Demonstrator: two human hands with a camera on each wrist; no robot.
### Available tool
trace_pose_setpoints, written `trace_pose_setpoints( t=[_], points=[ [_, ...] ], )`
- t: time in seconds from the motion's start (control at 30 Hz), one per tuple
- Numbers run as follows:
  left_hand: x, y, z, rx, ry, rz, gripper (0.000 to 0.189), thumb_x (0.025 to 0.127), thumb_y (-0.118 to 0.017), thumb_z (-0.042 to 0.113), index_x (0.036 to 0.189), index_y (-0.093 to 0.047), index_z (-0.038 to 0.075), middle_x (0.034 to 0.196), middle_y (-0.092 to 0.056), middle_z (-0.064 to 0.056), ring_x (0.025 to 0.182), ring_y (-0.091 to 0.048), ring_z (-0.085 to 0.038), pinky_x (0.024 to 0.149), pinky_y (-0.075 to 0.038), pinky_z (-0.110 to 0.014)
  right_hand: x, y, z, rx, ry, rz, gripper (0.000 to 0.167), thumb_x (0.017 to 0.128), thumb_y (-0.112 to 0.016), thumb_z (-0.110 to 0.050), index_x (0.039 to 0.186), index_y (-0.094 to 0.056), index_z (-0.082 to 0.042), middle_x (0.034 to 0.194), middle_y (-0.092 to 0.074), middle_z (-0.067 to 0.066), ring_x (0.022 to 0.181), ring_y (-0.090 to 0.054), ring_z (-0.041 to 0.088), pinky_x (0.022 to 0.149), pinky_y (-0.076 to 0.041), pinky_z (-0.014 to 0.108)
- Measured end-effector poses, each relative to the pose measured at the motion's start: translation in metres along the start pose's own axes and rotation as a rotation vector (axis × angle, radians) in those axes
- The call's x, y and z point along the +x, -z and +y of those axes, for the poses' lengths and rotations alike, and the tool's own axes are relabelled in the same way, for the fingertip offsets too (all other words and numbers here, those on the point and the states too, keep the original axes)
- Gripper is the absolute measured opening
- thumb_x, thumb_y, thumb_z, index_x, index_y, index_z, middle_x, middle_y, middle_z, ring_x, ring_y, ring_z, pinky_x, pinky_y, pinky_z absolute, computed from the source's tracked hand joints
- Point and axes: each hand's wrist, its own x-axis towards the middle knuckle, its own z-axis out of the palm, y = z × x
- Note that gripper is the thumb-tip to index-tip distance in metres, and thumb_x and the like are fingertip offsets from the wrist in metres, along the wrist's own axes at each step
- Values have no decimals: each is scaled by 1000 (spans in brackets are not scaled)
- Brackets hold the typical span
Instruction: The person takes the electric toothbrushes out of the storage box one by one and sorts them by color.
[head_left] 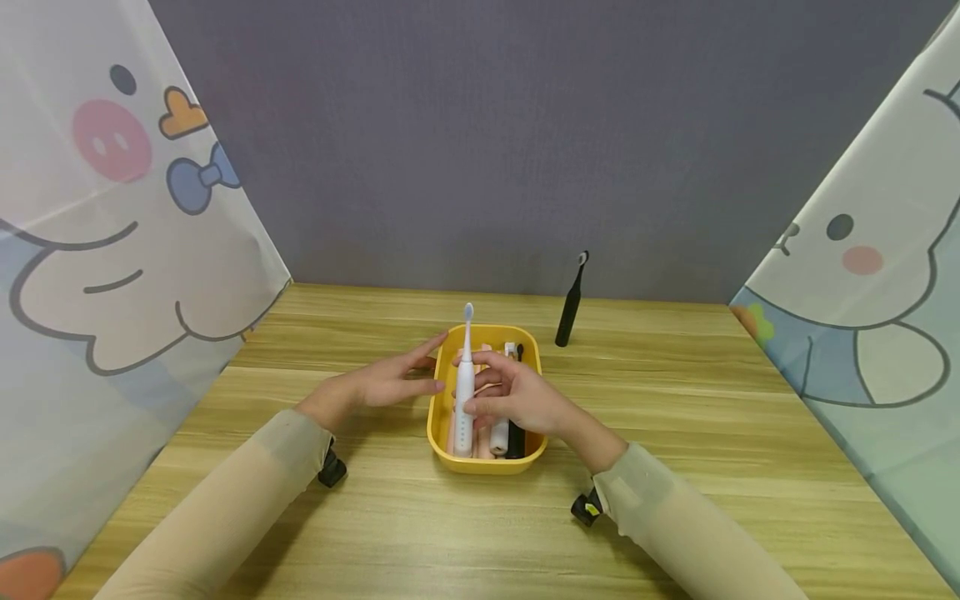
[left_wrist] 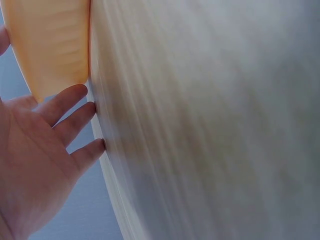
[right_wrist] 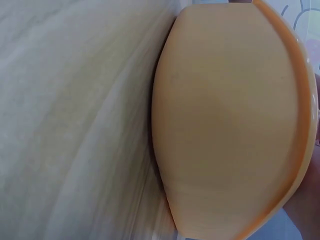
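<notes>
A yellow bin [head_left: 485,467] stands on the table with several toothbrushes in it, among them a black one [head_left: 516,440] and a white one [head_left: 499,437]. My right hand [head_left: 525,400] reaches over the bin and pinches a white electric toothbrush [head_left: 465,383] between thumb and fingers, its pale blue bristle head pointing away from me. At the bin's left rim, my left hand [head_left: 386,380] has its fingers extended along the side. The left wrist view shows that hand [left_wrist: 40,155] with spread fingers beside the bin wall [left_wrist: 52,45]. In the right wrist view, the bin's side [right_wrist: 225,120] hides most of the right hand.
A black electric toothbrush [head_left: 570,312] stands upright on the wood-grain table [head_left: 675,392], behind the bin to the right. A grey panel [head_left: 480,150] closes off the back. Cartoon-printed sheets [head_left: 112,208] flank the table on both sides.
</notes>
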Motion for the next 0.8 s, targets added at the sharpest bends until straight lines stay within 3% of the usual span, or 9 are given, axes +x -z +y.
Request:
trace_pose_setpoints(
  t=[0.27,0.57,0.8],
  points=[
    [0,1,-1,16,5,-2,93,106,-62,64,175,-2,50,174,-43,-16,161,-41,-44,130,-28,-72,-2,0,-3,-64,37,31,64,104,-75,-5,162,-51,-8,133,-72,22,108,-76,20,88,-69,44],
    [0,2,-1,47,-23,-7,93,107,-59,62,177,-1,42,174,-43,-19,160,-41,-46,130,-27,-74,-5,13,-10,-64,118,78,58,106,-70,0,161,-51,-4,136,-67,36,107,-77,18,89,-69,46],
    [1,2,-3,48,-24,-7,95,107,-60,63,178,-2,39,173,-44,-20,161,-41,-45,131,-26,-72,-7,23,-13,-123,131,116,58,106,-71,-2,161,-51,-4,132,-71,29,104,-77,19,88,-69,47]
  ],
)
